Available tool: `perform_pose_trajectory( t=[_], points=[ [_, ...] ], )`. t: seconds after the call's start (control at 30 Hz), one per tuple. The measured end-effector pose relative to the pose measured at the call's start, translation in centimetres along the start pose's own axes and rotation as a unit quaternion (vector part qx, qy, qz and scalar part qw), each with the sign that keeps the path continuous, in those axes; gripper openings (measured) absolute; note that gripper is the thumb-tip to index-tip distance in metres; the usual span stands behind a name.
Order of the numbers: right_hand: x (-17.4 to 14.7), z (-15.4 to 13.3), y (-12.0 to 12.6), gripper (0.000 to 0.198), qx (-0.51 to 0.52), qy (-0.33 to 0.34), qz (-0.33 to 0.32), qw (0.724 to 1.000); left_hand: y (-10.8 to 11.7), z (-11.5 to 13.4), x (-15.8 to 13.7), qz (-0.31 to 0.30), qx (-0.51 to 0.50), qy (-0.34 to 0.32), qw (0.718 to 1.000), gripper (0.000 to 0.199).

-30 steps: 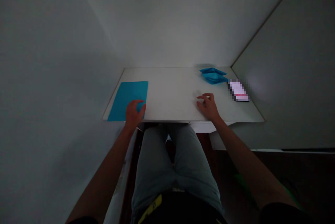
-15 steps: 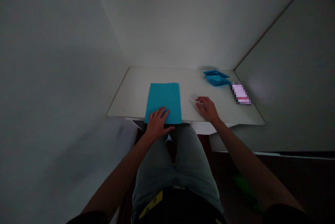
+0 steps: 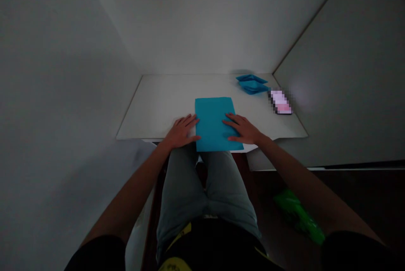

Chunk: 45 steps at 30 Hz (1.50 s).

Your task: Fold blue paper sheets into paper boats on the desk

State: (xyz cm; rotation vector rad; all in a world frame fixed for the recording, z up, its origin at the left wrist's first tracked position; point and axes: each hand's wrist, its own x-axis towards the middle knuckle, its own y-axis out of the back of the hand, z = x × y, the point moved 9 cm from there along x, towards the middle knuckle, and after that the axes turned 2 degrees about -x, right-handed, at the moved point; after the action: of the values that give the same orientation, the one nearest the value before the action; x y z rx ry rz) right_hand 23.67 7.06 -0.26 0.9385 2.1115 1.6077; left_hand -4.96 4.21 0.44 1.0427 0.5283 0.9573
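A flat sheet of blue paper lies on the white table, its near edge reaching slightly past the table's front edge. My left hand is open at the sheet's left edge, with fingertips and thumb touching it. On the right side of the sheet rests my right hand, open, fingers spread on the paper. Neither hand grips anything. Toward the back right sit two folded blue paper boats, one close in front of the other.
A phone with a lit, blurred screen lies at the table's right side. Walls enclose the table at the back, left and right. Something green and shiny is on the dark floor at the lower right.
The blue sheet has shifted to the right on the table. My left hand has moved from on top of it to its left edge; my right hand has come onto its right side.
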Motion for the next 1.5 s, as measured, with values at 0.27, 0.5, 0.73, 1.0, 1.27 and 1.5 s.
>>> perform_pose_trajectory(
  t=[0.27,0.5,0.73,1.0,1.27,1.5],
  points=[
    [-1.8,-0.3,-0.1,0.156,0.016,0.05,-0.058,0.997,-1.2,1.0,-0.7,-0.048,0.072,-0.079,0.993,0.119],
    [-3.3,0.3,-0.6,0.14,-0.021,0.067,-0.042,0.997,-0.6,1.4,0.4,-0.01,0.052,-0.028,0.998,0.083],
    [-0.5,0.7,-0.3,0.087,-0.015,-0.02,0.009,1.0,-0.4,0.9,1.9,-0.012,0.039,-0.011,0.999,0.076],
    [1.0,1.8,0.2,0.051,0.003,-0.052,0.029,0.998,0.9,-2.8,4.1,0.046,-0.035,0.009,0.998,0.051],
    [1.4,6.0,1.4,0.041,0.162,-0.207,0.177,0.949,2.2,-4.7,4.9,0.141,-0.096,0.063,0.983,0.02],
    [2.5,5.8,2.0,0.083,0.082,-0.232,0.225,0.943,3.0,-4.7,4.6,0.231,-0.063,0.141,0.961,0.037]
  ],
)
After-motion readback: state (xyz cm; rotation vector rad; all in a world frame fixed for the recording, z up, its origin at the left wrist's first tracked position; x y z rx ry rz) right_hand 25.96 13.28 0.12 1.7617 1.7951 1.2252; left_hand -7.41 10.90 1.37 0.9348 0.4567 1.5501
